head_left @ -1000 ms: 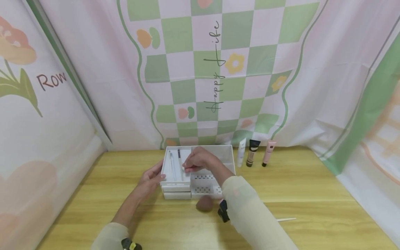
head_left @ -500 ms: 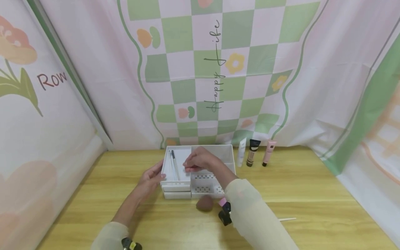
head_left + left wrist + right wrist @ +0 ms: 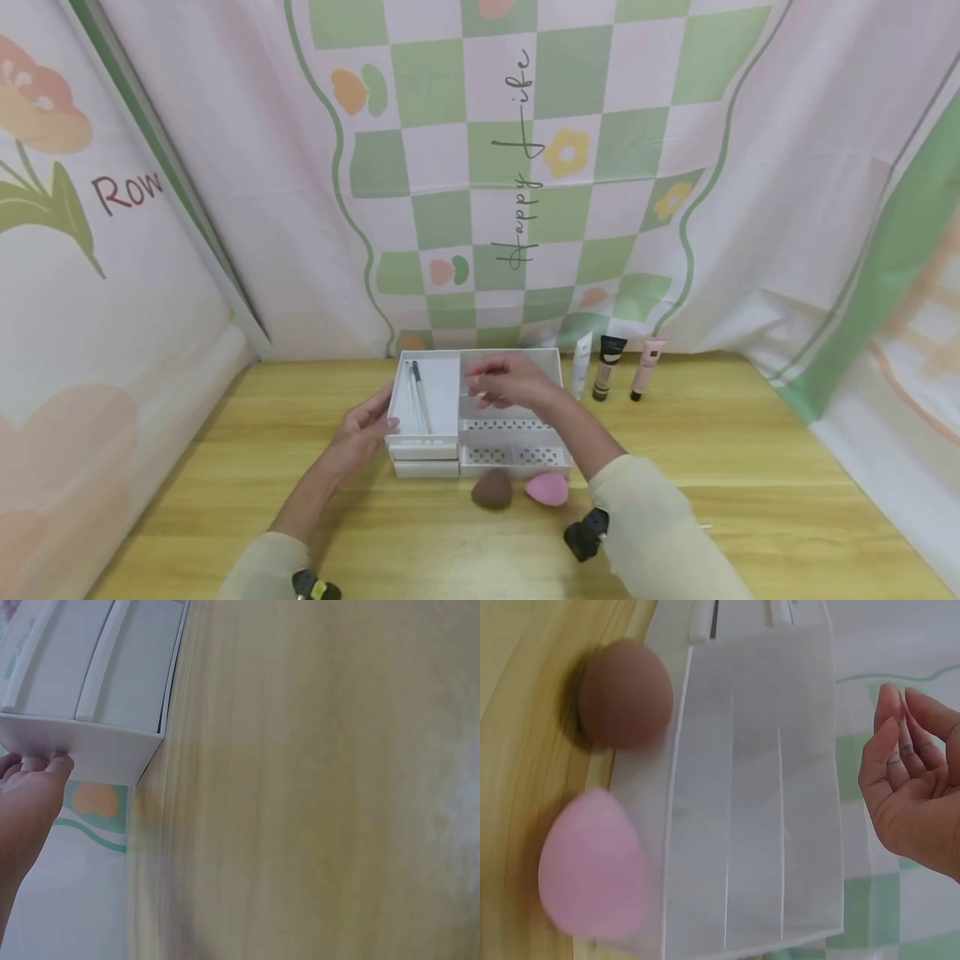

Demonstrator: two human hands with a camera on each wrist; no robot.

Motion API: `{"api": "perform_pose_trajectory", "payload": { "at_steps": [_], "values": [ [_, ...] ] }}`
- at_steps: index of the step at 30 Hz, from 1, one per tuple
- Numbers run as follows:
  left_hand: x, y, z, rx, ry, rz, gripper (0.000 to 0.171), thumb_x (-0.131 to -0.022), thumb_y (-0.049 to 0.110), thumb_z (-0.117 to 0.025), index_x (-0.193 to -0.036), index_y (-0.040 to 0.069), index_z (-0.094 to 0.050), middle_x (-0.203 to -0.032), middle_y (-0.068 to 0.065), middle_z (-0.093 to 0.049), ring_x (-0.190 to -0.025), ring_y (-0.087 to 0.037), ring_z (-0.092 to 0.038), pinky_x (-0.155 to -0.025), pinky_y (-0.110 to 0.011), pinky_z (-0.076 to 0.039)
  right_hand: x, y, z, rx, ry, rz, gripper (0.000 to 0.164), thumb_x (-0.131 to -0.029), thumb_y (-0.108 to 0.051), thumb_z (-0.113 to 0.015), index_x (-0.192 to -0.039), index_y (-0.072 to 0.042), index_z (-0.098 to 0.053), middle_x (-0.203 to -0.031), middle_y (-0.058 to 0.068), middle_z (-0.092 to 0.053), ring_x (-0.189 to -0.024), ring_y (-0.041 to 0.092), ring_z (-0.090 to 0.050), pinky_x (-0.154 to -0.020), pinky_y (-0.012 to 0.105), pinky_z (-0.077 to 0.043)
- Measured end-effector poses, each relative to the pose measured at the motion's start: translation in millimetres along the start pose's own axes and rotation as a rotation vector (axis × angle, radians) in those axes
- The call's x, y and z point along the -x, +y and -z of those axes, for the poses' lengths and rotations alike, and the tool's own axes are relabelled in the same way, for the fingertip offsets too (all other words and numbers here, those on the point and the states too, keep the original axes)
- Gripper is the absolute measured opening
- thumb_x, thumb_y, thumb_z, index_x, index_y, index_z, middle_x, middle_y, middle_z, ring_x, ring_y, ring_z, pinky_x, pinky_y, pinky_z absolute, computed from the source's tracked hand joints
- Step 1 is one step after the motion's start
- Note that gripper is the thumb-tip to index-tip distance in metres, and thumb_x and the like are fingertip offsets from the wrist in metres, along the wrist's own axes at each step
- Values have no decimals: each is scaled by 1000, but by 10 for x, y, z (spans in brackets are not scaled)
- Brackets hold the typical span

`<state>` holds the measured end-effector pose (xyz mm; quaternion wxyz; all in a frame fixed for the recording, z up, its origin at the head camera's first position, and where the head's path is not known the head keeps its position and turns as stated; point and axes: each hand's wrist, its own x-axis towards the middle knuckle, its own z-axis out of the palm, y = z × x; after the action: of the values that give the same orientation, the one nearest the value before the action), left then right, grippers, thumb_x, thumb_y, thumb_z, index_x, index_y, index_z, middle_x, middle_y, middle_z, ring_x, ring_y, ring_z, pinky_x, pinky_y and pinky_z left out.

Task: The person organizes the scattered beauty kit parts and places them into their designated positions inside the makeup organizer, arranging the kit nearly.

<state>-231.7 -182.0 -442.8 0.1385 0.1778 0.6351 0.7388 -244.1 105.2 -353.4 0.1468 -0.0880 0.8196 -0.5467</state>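
Note:
A white desk organizer point(image 3: 423, 442) stands against the curtain, drawers at its left and compartments at its right. My left hand point(image 3: 363, 423) holds its left side, thumb at the top rim; in the left wrist view the fingertips point(image 3: 60, 759) touch the side wall. In the top left tray lie a slim brush point(image 3: 422, 398) with a dark end and a thin pale stick point(image 3: 410, 392). My right hand point(image 3: 510, 383) hovers over the right compartments, fingers loosely bent, nothing between them. In front sit a brown makeup sponge point(image 3: 492, 490) and a pink makeup sponge point(image 3: 547, 489).
Right of the organizer stand a white tube point(image 3: 582, 367), a black-topped tube point(image 3: 608, 368) and a pink tube point(image 3: 647, 369). A pale stick point(image 3: 705, 527) shows partly past the right sleeve. The patterned curtain point(image 3: 570, 208) hangs right behind the organizer.
The dark-ended brush has left my right hand's fingers and lies farther left, beside the pale stick. My right hand has drawn back to the right, uncovering the pink sponge. The left hand has stayed put.

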Motion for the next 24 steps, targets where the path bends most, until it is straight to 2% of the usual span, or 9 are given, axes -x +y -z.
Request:
{"api": "perform_pose_trajectory", "payload": {
  "at_steps": [6, 13, 18, 24],
  "values": [
    [-3, -1, 1, -2, 1, 5, 71, -99, -2, -48, -160, -3, -10, -172, -19, -1, -160, -37, -4, -112, -11, -37, 199, 86, 234, -18, -5, 44, 34, -100, -15, -60, -130, 1, -64, -108, 13, -76, -80, 10, -73, -81, 27, -63],
    [-3, -2, 5, 2, 11, 8, 71, -99, -3, -47, -160, -3, -10, -172, -19, -2, -160, -37, -5, -112, -12, -37, 412, 245, 457, 34, 13, 106, 35, -101, -15, -59, -131, 2, -62, -111, 15, -76, -88, 12, -73, -88, 35, -63],
    [-5, -3, 6, -13, 8, 10, 72, -99, -2, -48, -160, -3, -11, -172, -19, -3, -160, -37, -5, -113, -12, -36, 599, 383, 618, 72, 32, 159, 36, -100, -13, -60, -131, 6, -60, -112, 21, -74, -90, 14, -72, -86, 28, -63],
    [-3, 2, 4, -24, 10, 8, 72, -99, -2, -48, -160, -3, -11, -172, -19, -2, -160, -38, -4, -113, -11, -36, 820, 512, 787, 82, 77, 173, 38, -99, -13, -61, -130, 10, -60, -112, 25, -73, -88, 7, -71, -83, 23, -61]
  ]
}}
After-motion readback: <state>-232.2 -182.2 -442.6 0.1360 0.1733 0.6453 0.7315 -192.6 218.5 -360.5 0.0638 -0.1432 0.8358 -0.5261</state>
